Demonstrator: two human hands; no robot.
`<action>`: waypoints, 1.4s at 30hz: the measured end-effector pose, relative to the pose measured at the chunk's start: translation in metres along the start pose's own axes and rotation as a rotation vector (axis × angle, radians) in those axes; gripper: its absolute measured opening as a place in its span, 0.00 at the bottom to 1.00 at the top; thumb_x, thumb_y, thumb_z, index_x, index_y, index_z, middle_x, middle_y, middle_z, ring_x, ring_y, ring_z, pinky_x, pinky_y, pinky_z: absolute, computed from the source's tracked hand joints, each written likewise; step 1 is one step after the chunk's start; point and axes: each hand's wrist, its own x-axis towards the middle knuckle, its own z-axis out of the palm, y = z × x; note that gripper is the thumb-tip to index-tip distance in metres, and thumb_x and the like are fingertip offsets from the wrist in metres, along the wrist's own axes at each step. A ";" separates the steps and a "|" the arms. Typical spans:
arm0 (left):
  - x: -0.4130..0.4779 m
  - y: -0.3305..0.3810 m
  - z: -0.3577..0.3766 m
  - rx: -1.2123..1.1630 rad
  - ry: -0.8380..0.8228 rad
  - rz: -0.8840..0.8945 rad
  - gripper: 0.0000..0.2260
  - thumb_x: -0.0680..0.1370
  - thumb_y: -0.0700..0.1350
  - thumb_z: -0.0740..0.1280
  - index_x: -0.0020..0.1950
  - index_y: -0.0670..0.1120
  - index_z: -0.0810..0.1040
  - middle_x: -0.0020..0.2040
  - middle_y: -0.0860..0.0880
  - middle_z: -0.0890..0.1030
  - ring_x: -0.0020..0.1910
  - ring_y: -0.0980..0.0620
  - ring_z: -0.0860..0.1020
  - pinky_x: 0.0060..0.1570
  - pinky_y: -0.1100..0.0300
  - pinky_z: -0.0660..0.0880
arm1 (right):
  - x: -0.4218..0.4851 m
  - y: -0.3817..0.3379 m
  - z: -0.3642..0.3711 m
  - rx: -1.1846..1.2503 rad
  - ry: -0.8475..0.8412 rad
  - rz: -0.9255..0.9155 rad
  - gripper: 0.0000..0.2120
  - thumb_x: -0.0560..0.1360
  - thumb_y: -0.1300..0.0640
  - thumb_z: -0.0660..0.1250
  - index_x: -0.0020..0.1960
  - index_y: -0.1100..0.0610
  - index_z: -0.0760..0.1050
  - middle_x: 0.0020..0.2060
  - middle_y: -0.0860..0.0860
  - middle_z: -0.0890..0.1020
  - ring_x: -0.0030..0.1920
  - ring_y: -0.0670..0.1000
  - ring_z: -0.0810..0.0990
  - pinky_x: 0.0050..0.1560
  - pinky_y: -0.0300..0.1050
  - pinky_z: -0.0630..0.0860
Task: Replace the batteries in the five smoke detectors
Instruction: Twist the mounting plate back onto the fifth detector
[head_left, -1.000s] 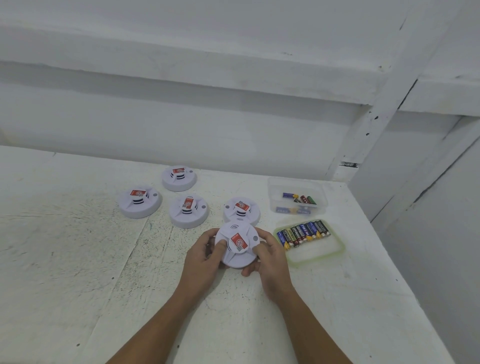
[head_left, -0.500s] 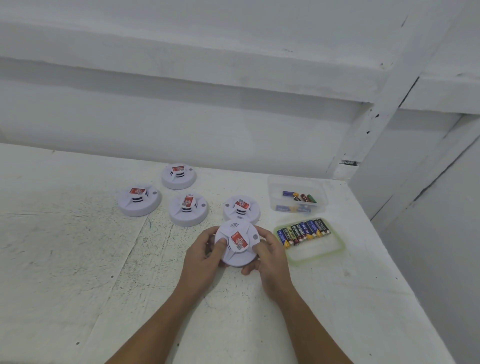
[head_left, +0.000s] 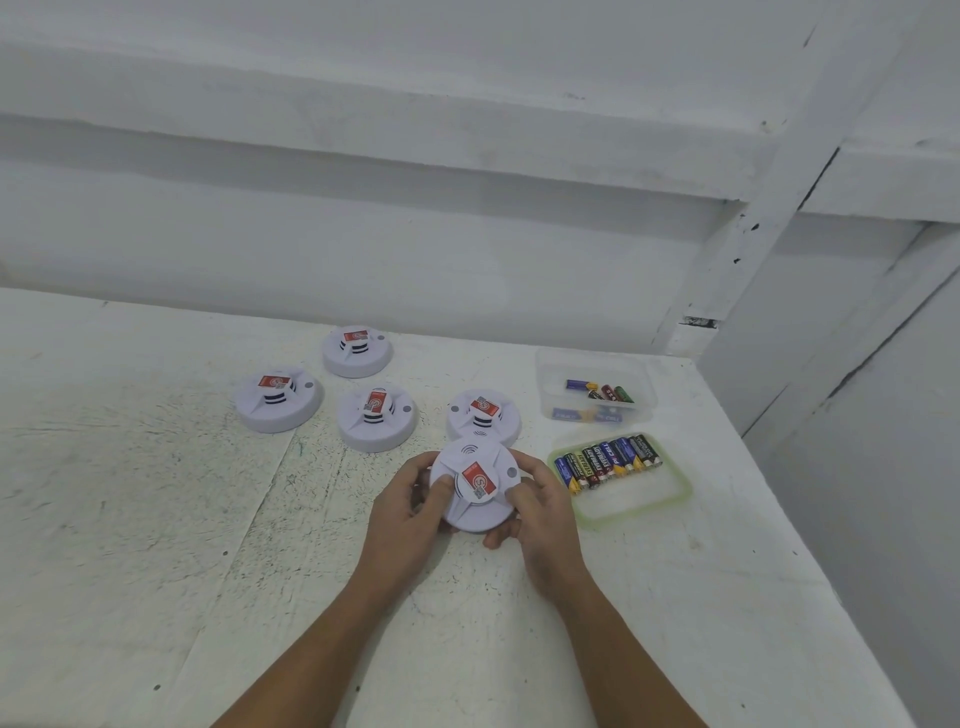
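A round white smoke detector (head_left: 475, 483) with a red sticker on top is gripped from both sides, tilted toward me just above the table. My left hand (head_left: 410, 514) holds its left rim with the thumb on top. My right hand (head_left: 540, 512) holds its right rim, fingers curled underneath. Several more white detectors rest on the table behind: one directly behind the held one (head_left: 484, 415), one in the middle (head_left: 376, 418), one at the left (head_left: 277, 401), one farthest back (head_left: 357, 351). A row of several AA batteries (head_left: 608, 462) lies on a green-rimmed lid (head_left: 644, 506).
A clear plastic tub (head_left: 595, 387) holding a few loose batteries stands behind the lid. The white scuffed table (head_left: 156, 519) meets a white wall at the back, and its right edge drops off near a white post (head_left: 753, 234).
Both hands have stayed on the detector. It has turned slightly in my grip, with its sticker now angled a bit differently. The other detectors and batteries have not moved.
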 end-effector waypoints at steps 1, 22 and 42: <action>0.000 0.000 0.000 -0.001 -0.003 0.001 0.09 0.80 0.46 0.64 0.59 0.54 0.77 0.51 0.55 0.83 0.51 0.53 0.81 0.50 0.49 0.80 | 0.000 0.000 0.000 -0.004 0.004 0.004 0.14 0.78 0.65 0.59 0.61 0.55 0.74 0.46 0.53 0.84 0.32 0.60 0.79 0.30 0.48 0.76; -0.003 0.006 -0.001 -0.048 -0.035 0.013 0.09 0.80 0.44 0.64 0.57 0.56 0.78 0.50 0.56 0.84 0.50 0.56 0.81 0.47 0.59 0.78 | -0.003 -0.005 0.004 -0.025 0.042 -0.006 0.15 0.75 0.61 0.60 0.59 0.54 0.76 0.44 0.56 0.84 0.27 0.58 0.78 0.28 0.47 0.75; 0.054 0.037 -0.025 0.054 0.182 0.188 0.10 0.77 0.50 0.69 0.58 0.55 0.77 0.47 0.53 0.79 0.48 0.58 0.78 0.49 0.50 0.79 | 0.038 -0.043 0.028 -0.245 0.055 -0.218 0.13 0.76 0.61 0.66 0.57 0.46 0.75 0.46 0.48 0.83 0.44 0.49 0.81 0.39 0.44 0.81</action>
